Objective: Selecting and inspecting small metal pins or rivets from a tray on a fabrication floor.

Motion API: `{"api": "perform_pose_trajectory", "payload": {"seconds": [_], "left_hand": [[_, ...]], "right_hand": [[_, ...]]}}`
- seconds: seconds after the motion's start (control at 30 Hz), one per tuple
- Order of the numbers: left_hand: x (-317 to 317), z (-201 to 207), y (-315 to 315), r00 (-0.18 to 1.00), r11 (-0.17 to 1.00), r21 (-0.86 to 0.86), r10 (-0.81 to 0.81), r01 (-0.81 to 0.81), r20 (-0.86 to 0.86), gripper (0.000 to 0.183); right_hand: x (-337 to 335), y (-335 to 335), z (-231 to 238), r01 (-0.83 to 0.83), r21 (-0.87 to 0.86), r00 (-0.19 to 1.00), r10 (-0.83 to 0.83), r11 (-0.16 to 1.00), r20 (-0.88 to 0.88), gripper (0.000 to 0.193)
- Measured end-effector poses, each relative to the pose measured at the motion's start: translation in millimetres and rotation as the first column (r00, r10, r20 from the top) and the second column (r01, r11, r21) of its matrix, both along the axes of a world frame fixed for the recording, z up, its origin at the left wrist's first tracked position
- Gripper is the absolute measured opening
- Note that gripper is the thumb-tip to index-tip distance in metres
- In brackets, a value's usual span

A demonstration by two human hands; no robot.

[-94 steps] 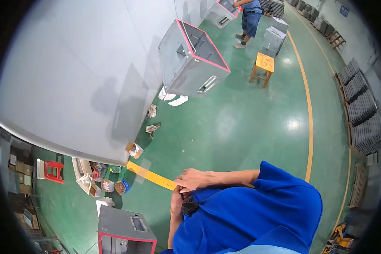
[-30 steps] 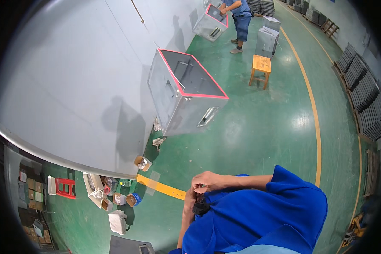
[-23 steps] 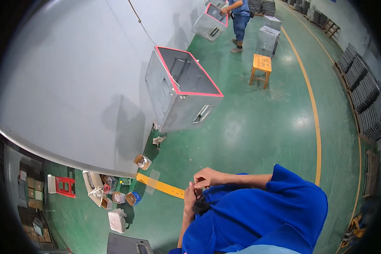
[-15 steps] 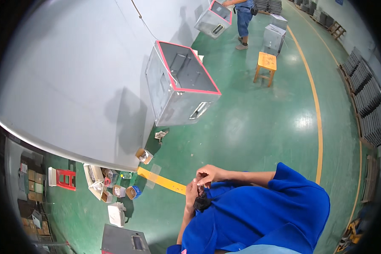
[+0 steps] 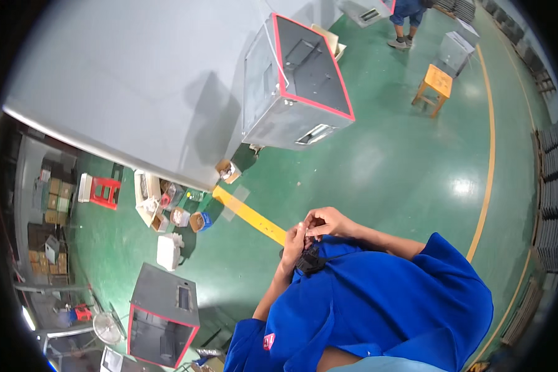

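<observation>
My left hand point(image 5: 295, 244) and my right hand point(image 5: 326, 221) meet in front of my blue shirt. The fingers of both are closed and pressed together at the tips. Whatever they pinch between them is too small to make out. Just below the fingers a black object point(image 5: 312, 260) rests against the shirt; its kind is unclear. Beyond my hands, a grey metal box point(image 5: 291, 121) with a red-edged opening hangs beside the grey wall, well out of touch. A similar box point(image 5: 167, 288) is at the lower left.
A wooden stool point(image 5: 438, 80) stands at the far right, near another person point(image 5: 406, 22). Small cartons point(image 5: 180, 216), a white container point(image 5: 168, 251) and a red stool point(image 5: 105, 193) sit on the left floor. Stacked grey panels point(image 5: 550, 186) line the right side.
My view has turned, so the hanging box sits higher and more to the right, and the lower-left box shows more fully. My hands stay together in front of the shirt.
</observation>
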State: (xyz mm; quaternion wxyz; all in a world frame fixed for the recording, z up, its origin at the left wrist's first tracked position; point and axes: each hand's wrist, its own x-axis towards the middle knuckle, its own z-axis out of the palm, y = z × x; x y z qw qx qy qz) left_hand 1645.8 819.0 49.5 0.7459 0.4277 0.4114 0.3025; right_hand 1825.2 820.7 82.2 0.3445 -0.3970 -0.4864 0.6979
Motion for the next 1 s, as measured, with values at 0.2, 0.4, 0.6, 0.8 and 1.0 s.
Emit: {"api": "perform_pose_trajectory", "payload": {"seconds": [0.2,0.4,0.6,0.8,1.0], "left_hand": [[31.2,22.5,21.5,0.994,0.994,-0.085,0.058,-0.066,-0.087,0.048],[45.9,13.9,45.8,0.994,0.987,-0.158,-0.055,0.04,-0.093,0.051],[59.7,14.4,75.9,0.997,0.95,-0.311,0.047,-0.027,0.056,0.051],[61.1,14.4,97.5,0.992,0.955,-0.295,0.024,0.014,0.124,0.041],[54.4,4.1,108.2,0.996,0.959,-0.282,0.005,0.02,0.089,0.036]], "right_hand": [[23.9,18.0,14.5,0.04,0.02,0.999,-0.04,0.999,0.027,0.014],[39.5,44.7,17.9,0.123,0.107,0.989,-0.131,0.987,0.064,0.012],[52.9,76.8,17.3,0.089,0.155,0.98,-0.114,0.984,0.163,0.015],[54.9,99.6,12.9,0.138,0.22,0.951,-0.191,0.966,0.244,0.012],[54.1,114.8,-7.6,0.151,0.116,0.975,-0.167,0.982,0.145,0.011]]}}
